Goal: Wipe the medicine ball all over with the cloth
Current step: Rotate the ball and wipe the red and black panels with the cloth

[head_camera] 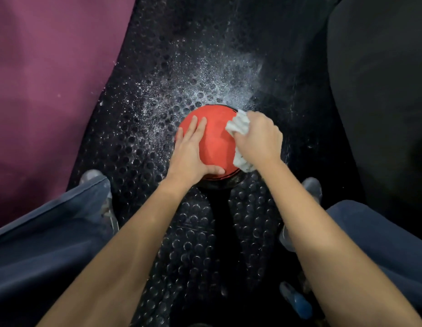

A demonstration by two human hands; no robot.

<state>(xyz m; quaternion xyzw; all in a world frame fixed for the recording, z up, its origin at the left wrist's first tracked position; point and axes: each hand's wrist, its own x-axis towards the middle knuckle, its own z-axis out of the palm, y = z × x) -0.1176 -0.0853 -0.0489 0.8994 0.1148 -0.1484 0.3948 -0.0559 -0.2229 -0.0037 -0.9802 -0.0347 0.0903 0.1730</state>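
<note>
A red medicine ball (215,140) with black bands sits on a black studded floor mat between my feet. My left hand (193,149) lies flat on the ball's left side, fingers straight and thumb spread toward me. My right hand (258,138) grips a crumpled white cloth (238,125) and presses it against the ball's right side. Part of the cloth (243,162) sticks out below my wrist. The ball's underside is hidden.
White powder or spray specks (205,86) cover the mat beyond the ball. A purple surface (47,79) borders the mat on the left, a dark one (382,90) on the right. A blue bottle (297,300) lies by my right leg. My shoes (96,178) flank the ball.
</note>
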